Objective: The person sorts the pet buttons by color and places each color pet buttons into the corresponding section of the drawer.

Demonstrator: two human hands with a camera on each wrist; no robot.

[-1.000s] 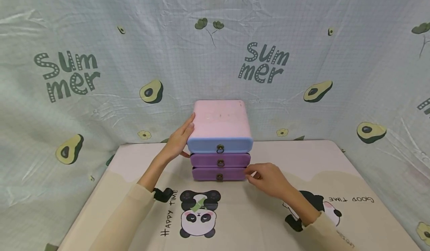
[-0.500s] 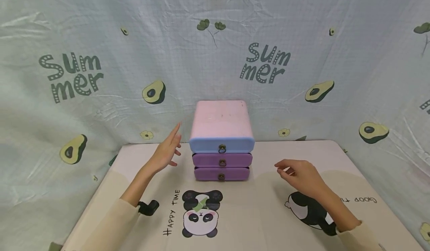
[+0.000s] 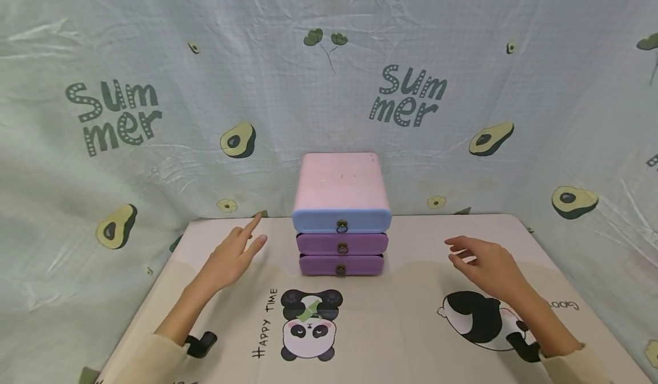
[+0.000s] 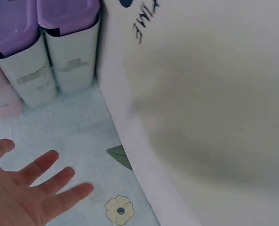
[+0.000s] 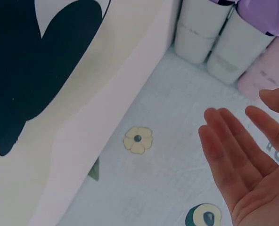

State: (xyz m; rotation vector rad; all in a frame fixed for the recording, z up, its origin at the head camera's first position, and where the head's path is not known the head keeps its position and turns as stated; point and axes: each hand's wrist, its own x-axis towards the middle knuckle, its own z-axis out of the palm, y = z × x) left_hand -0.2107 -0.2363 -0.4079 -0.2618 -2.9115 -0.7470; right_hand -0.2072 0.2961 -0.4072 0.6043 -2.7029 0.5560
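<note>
A stacked drawer box stands at the back middle of the table in the head view. Its pink top unit (image 3: pixel 341 179) has a blue drawer front (image 3: pixel 341 221), and below sit two purple drawers (image 3: pixel 342 244), each front with a small ring pull. All three drawers look closed. Left of the box, my left hand (image 3: pixel 228 259) hovers apart from it, fingers spread and holding nothing. My right hand (image 3: pixel 490 265) is in the air to the right, fingers relaxed and slightly bent, nothing in it. Both wrist views show bare palms near the box's sides.
The table (image 3: pixel 401 315) wears a cream cover printed with pandas and lettering. Behind and at both sides hangs a pale curtain (image 3: pixel 288 98) with avocado and "summer" prints, close behind the box.
My left hand has let go of the box's left side and moved left and nearer. From beside the lowest drawer, my right hand has drawn away to the right. The box stays put.
</note>
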